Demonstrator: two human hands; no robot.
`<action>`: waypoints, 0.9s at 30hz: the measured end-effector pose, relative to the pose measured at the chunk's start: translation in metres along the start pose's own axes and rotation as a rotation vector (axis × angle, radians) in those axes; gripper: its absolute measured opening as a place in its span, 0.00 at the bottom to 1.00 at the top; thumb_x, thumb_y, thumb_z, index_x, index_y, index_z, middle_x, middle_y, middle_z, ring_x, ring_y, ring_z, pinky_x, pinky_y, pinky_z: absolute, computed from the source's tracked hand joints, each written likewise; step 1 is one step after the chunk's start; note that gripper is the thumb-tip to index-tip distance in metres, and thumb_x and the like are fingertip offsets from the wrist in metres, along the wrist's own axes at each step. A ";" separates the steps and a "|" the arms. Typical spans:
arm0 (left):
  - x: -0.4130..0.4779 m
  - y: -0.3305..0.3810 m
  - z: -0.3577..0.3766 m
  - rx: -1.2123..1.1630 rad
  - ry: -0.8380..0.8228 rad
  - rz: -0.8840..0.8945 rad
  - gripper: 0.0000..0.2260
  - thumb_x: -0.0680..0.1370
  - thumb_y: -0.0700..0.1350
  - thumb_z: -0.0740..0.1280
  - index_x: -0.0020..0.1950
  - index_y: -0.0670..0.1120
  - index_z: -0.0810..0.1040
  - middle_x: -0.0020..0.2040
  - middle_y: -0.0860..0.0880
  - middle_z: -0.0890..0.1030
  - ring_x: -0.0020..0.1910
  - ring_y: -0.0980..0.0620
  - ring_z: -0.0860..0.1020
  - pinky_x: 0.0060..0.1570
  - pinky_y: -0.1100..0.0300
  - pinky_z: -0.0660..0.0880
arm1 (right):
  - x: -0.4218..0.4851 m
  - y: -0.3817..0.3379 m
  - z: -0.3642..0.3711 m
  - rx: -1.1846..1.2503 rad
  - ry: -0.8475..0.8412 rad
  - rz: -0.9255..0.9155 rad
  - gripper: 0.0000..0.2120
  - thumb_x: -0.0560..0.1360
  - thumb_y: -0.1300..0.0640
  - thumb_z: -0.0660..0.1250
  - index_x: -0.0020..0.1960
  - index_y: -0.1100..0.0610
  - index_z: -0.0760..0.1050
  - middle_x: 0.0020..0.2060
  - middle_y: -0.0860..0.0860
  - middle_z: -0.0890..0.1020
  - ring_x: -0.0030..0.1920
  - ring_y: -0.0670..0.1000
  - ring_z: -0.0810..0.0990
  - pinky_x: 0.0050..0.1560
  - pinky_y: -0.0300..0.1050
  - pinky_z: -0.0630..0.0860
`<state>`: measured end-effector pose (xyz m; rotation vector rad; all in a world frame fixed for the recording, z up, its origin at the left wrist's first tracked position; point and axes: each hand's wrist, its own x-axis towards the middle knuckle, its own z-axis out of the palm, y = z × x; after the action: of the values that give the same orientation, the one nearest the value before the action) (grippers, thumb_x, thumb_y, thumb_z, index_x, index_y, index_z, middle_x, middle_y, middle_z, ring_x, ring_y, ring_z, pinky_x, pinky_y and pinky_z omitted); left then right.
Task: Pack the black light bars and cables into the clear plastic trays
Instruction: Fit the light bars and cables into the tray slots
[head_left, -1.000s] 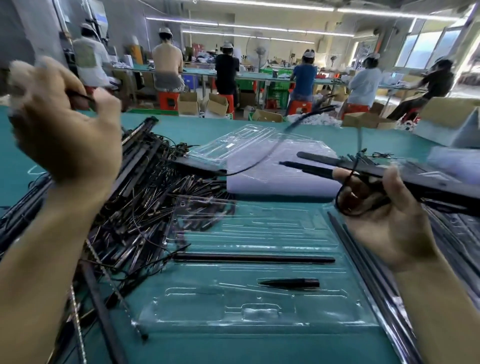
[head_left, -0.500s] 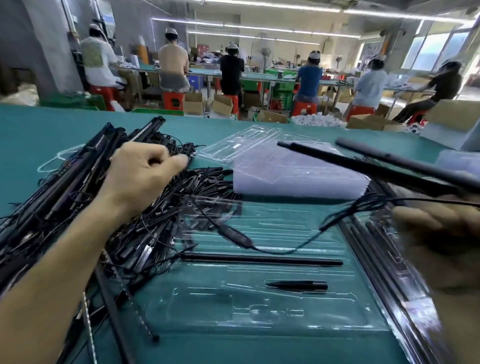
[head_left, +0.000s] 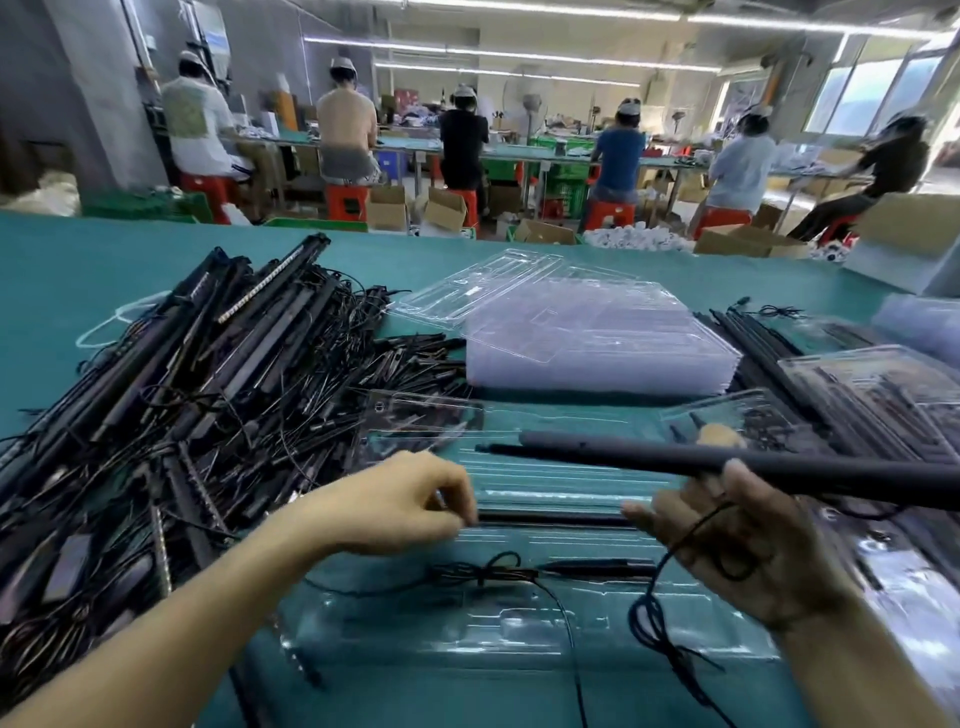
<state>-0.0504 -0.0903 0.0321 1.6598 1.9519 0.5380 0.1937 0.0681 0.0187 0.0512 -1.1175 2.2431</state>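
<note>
A clear plastic tray (head_left: 519, 623) lies on the green table in front of me. In it lie a long black light bar (head_left: 550, 518), a short black piece (head_left: 597, 567) and a bundled black cable (head_left: 493, 571). My left hand (head_left: 405, 504) hovers over the tray's left part, fingertips curled at the left end of the bar in the tray. My right hand (head_left: 743, 540) holds two black light bars (head_left: 727, 462) above the tray, with a black cable (head_left: 660, 618) dangling from it.
A big heap of black bars and cables (head_left: 182, 415) covers the table's left side. A stack of empty clear trays (head_left: 597, 343) stands behind the tray. Filled trays and bars (head_left: 857, 405) lie at the right. Several people sit at benches in the background.
My left hand came off the heap and moved right, down to the tray. A bundled cable now lies in the tray. My right hand brought the bars lower and closer.
</note>
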 end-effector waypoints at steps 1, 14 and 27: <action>-0.002 -0.011 -0.001 0.100 0.050 -0.033 0.07 0.76 0.42 0.68 0.44 0.55 0.81 0.44 0.57 0.83 0.43 0.61 0.80 0.50 0.57 0.78 | -0.001 0.000 0.002 0.036 -0.069 0.015 0.07 0.81 0.66 0.58 0.46 0.59 0.65 0.27 0.49 0.60 0.32 0.53 0.61 0.69 0.65 0.65; -0.015 -0.087 -0.005 0.831 0.754 -0.365 0.06 0.70 0.43 0.71 0.36 0.46 0.76 0.25 0.49 0.76 0.25 0.44 0.76 0.27 0.60 0.61 | 0.008 0.027 -0.005 -0.178 -0.010 0.088 0.23 0.70 0.35 0.70 0.42 0.56 0.77 0.19 0.48 0.65 0.25 0.49 0.65 0.52 0.55 0.79; -0.001 -0.114 -0.028 0.846 0.877 -0.340 0.16 0.81 0.51 0.58 0.43 0.44 0.79 0.41 0.44 0.81 0.43 0.40 0.77 0.45 0.44 0.72 | 0.007 0.027 0.001 -0.279 0.316 0.138 0.28 0.70 0.32 0.62 0.51 0.56 0.82 0.31 0.53 0.72 0.33 0.51 0.71 0.34 0.46 0.75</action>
<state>-0.1568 -0.1099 -0.0143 1.5696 3.3827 0.3342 0.1724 0.0589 0.0022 -0.4919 -1.2723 2.0949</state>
